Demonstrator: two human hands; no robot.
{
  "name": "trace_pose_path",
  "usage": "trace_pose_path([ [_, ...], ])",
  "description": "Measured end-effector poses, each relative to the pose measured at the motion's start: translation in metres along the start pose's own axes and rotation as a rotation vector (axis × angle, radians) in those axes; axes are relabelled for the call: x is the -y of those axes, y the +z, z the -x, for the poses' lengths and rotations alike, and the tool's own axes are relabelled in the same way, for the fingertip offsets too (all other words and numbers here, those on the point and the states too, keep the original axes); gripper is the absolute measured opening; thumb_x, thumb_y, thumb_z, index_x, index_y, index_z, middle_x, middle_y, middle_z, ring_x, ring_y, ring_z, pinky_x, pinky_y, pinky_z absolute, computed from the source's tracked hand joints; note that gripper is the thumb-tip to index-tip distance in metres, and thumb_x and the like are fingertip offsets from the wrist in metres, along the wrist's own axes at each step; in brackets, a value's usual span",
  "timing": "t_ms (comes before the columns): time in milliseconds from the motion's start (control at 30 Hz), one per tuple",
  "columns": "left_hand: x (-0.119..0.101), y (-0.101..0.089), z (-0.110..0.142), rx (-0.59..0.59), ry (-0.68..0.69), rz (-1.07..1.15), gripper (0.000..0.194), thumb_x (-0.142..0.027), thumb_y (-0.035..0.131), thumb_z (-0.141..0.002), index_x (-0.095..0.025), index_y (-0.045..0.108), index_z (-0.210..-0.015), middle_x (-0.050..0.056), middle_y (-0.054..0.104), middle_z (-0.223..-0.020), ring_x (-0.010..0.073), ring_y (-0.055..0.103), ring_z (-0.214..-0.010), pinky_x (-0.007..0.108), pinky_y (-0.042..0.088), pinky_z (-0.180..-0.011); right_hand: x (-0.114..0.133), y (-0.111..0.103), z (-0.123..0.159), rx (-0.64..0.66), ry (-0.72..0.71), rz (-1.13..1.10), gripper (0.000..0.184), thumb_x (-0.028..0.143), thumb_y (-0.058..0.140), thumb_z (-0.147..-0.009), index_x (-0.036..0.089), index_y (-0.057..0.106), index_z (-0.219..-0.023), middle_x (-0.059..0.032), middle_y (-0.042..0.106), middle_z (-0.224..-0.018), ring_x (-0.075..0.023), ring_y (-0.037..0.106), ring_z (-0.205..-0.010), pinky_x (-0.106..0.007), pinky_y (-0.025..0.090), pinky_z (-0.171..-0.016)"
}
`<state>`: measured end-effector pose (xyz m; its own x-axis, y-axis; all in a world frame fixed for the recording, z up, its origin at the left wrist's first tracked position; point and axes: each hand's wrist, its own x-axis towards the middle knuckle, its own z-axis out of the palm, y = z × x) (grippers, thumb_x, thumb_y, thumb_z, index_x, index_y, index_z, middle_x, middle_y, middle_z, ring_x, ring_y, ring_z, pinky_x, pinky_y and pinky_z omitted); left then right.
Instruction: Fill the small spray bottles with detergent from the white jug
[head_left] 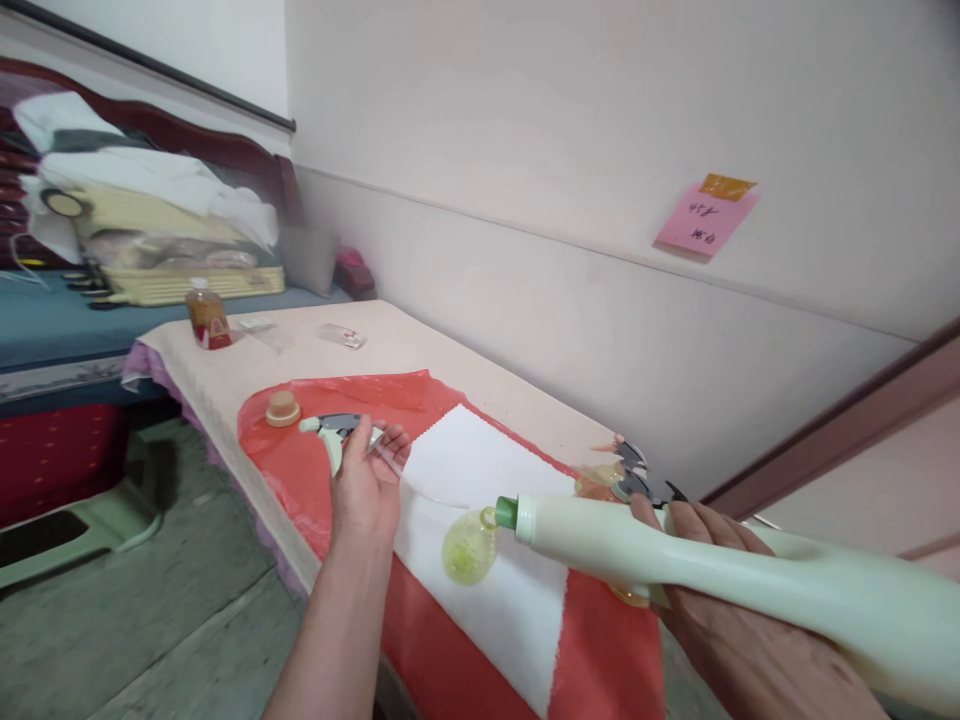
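My right hand [720, 590] grips a large pale green bottle [675, 565], held almost level with its green neck pointing left. A small yellow-green see-through cap or funnel [466, 547] hangs at that neck, over a white cloth [480, 500]. My left hand [367, 480] is closed on a spray trigger head [334, 432] with a grey top and a clear dip tube [420, 487] that trails right across the cloth. Both lie over a red plastic sheet [315, 480] on the table.
A beige round lid [283, 408] sits on the red sheet's far left. Behind the bottle are a yellowish bottle and a second dark sprayer head [637, 478]. A small brown bottle [208, 315] and clear wrappers stand farther back. A pink note [705, 220] hangs on the wall. A bed with piled bedding lies at left.
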<state>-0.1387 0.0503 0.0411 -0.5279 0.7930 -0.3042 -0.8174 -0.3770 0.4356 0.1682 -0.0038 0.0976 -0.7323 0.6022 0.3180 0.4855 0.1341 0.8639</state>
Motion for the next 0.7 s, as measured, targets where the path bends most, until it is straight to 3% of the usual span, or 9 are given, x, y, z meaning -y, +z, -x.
trace_pose_path([
  [100, -0.0001, 0.0001, 0.0002, 0.002, 0.009, -0.002, 0.016, -0.029, 0.067, -0.081, -0.017, 0.061, -0.073, 0.002, 0.063, -0.07, 0.0121, 0.062, -0.066, 0.024, 0.05, -0.067, 0.0, 0.0009, 0.0003, -0.001, 0.019, -0.016, 0.053, 0.003, 0.047, -0.078, 0.005, 0.054, -0.13, -0.0196, 0.063, -0.103, -0.0346, 0.06, -0.096, -0.051, 0.05, -0.091],
  [300, -0.0009, 0.0004, 0.0006, -0.005, 0.0, -0.005, 0.016, -0.029, 0.066, -0.082, -0.017, 0.061, -0.073, 0.003, 0.064, -0.07, 0.0124, 0.062, -0.066, 0.025, 0.05, -0.068, -0.0016, 0.0012, 0.0002, -0.04, -0.007, 0.015, 0.054, 0.0, 0.046, -0.076, 0.001, 0.051, -0.13, -0.0231, 0.064, -0.107, -0.0364, 0.061, -0.097, -0.05, 0.051, -0.089],
  [700, -0.0016, -0.0013, -0.0017, -0.002, -0.002, -0.016, 0.017, -0.03, 0.066, -0.081, -0.017, 0.061, -0.073, 0.003, 0.064, -0.071, 0.0124, 0.062, -0.066, 0.024, 0.05, -0.068, -0.0019, -0.0076, -0.0049, 0.004, 0.021, 0.079, 0.05, 0.001, 0.041, -0.081, 0.009, 0.055, -0.127, -0.0148, 0.065, -0.098, -0.0291, 0.061, -0.091, -0.045, 0.052, -0.087],
])
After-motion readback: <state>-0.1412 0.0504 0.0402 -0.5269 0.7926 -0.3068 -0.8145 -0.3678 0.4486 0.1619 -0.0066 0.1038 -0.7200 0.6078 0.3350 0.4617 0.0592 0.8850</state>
